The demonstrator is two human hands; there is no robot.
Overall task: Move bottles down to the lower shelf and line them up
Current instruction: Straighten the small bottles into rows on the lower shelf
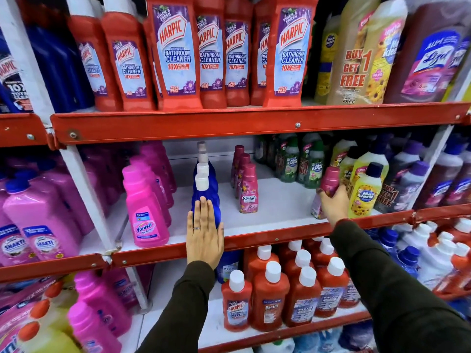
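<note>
On the middle shelf (267, 205) a row of blue bottles with white caps (204, 192) runs front to back. My left hand (205, 233) lies flat against the front blue bottle, fingers straight and together. A short row of small pink Comfort bottles (248, 192) stands to the right of it. My right hand (334, 202) grips another pink Comfort bottle (330, 180) near the shelf's right side, tilted, just above the shelf surface. One more pink bottle (316, 207) stands behind that hand, partly hidden.
Pink Vanish bottles (146, 210) stand left of the blue row. Green and yellow Max Kleen bottles (364, 189) crowd the right. Red Harpic bottles (175, 52) fill the upper shelf. Red bottles with white caps (270, 294) fill the lower shelf. White shelf shows between the rows.
</note>
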